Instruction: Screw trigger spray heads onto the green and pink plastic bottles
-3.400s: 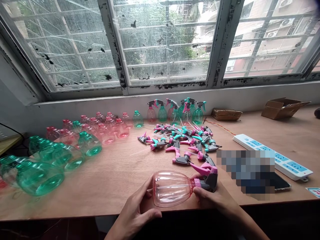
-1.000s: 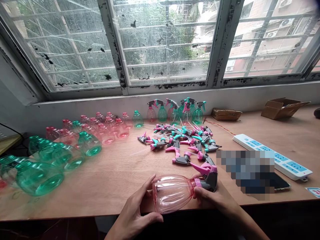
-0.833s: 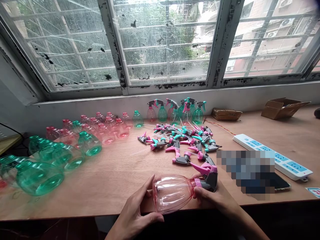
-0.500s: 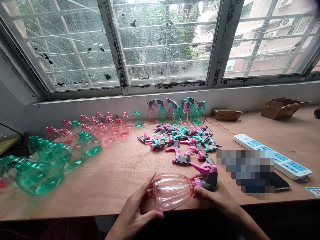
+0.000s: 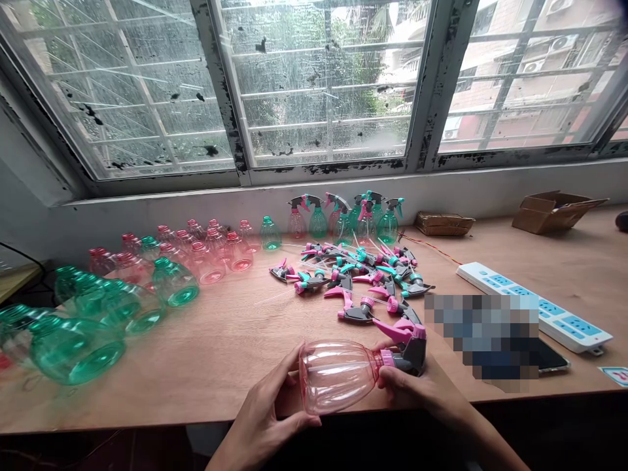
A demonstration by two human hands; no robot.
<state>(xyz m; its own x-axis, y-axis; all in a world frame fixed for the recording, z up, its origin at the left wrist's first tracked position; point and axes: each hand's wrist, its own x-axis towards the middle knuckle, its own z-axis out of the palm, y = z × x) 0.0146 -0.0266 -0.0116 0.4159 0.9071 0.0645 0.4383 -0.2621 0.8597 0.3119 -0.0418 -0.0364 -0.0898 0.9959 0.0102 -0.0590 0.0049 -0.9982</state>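
Observation:
A clear pink spray bottle (image 5: 338, 376) lies sideways in the air at the table's front edge, its base to the left. My left hand (image 5: 275, 402) grips it round the base, thumb below and fingers on the far side. At the neck, my right hand (image 5: 417, 386) pinches the pink collar (image 5: 387, 358) of the grey and pink trigger sprayer head (image 5: 415, 347), which sits on the bottle's mouth. Just beyond it, a pile of loose sprayer heads (image 5: 358, 268) in grey, pink and teal is spread on the table, with thin tubes among them.
Open green bottles (image 5: 78, 350) and pink bottles (image 5: 209, 261) stand at the left. Bottles with sprayer heads (image 5: 343, 226) line the wall. To the right are a power strip (image 5: 534, 304), a phone (image 5: 552, 356), a flat carton (image 5: 444, 224) and an open cardboard box (image 5: 547, 212).
Almost nothing differs. Both hands keep their hold on the spray bottle, which has shifted only very slightly.

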